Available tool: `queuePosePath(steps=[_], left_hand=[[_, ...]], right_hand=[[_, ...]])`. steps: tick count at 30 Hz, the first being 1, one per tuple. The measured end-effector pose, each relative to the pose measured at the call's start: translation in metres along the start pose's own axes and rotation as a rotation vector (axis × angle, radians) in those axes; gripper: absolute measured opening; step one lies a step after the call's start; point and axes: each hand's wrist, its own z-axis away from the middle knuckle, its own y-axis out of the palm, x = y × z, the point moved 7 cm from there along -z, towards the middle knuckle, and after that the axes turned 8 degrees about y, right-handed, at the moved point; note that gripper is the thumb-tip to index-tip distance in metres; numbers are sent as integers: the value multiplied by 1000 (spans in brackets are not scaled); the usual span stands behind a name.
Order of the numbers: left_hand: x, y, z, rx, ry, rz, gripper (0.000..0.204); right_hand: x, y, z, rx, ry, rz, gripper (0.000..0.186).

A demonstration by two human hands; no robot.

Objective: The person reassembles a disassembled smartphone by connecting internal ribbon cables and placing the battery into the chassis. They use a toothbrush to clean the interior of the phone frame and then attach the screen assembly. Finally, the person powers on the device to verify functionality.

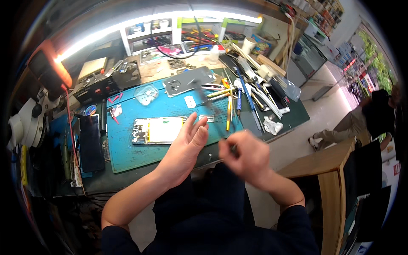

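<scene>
My left hand (187, 151) is raised, fingers apart and slightly curled, over the right end of an opened phone (163, 129) with a white-and-yellow battery on the blue mat (127, 159). My right hand (250, 155) is closed at the front right, on a dark object too blurred to name; a smeared dark shape stretches up from it toward the grey back panel (180, 85). A small white plate (190, 101) and a clear plastic container (146, 94) lie behind the phone.
Pens and tools (255, 91) crowd the bench's right. A dark phone (91, 142), microscope (19, 123) and orange-edged lamp (57, 63) stand left. Shelves (148, 36) hold parts behind. A wooden cabinet (323, 157) is at right, with another person (365, 119) in dark clothing beyond it.
</scene>
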Motion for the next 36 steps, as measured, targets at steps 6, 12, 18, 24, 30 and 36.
queuePosePath(steps=[6,12,18,24,30,36], left_hand=[[-7,-2,4,60,318,-28,115],[-38,-54,19,63,481,-56,143],[-48,-81,59,107,591,-433,145],[-49,-96,70,97,645,-484,146],[-51,-107,75,-9,543,-501,153],[-56,-120,82,-128,451,-426,150]], right_hand=[[15,-10,26,-27,-168,-105,23],[-168,14,-41,46,334,337,39],[-204,51,-47,164,258,577,36],[-211,57,-52,185,270,602,37],[-220,8,-54,245,576,594,42],[-234,-13,-29,134,581,327,34]])
